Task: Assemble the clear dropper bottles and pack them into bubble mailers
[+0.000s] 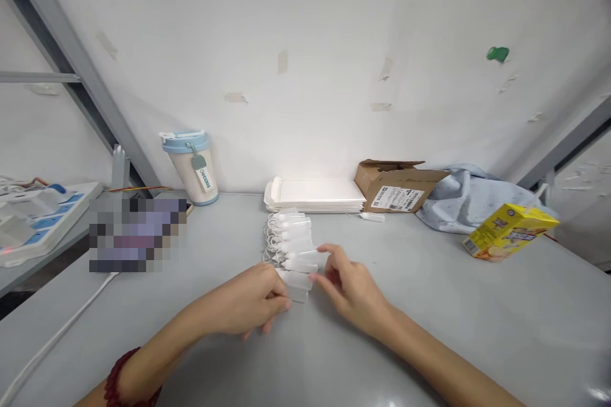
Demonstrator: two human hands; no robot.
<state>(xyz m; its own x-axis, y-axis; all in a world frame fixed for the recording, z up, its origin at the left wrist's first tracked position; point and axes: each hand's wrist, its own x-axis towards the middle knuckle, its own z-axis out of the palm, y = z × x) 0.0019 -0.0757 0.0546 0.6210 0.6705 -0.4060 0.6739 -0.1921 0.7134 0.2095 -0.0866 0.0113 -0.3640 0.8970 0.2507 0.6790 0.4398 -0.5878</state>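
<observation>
Several small white translucent tubes [298,246] with thin white loops at their left ends lie side by side in a row. My left hand [252,302] is at the left of the nearest tubes, its fingers curled and pressed together. Whatever those fingers hold, if anything, is hidden. On the other side, my right hand [356,296] has its thumb and index finger spread apart. Both fingertips are at the right ends of the nearer tubes, and nothing is gripped between them.
Behind the row stands a stack of white trays [319,194]. To its right are a loose white tube [373,217], a cardboard box [394,191], a light blue cloth [470,194] and a yellow carton [508,232]. A lidded cup [191,168], a blurred-out phone [138,235] and a power strip [48,222] stand left.
</observation>
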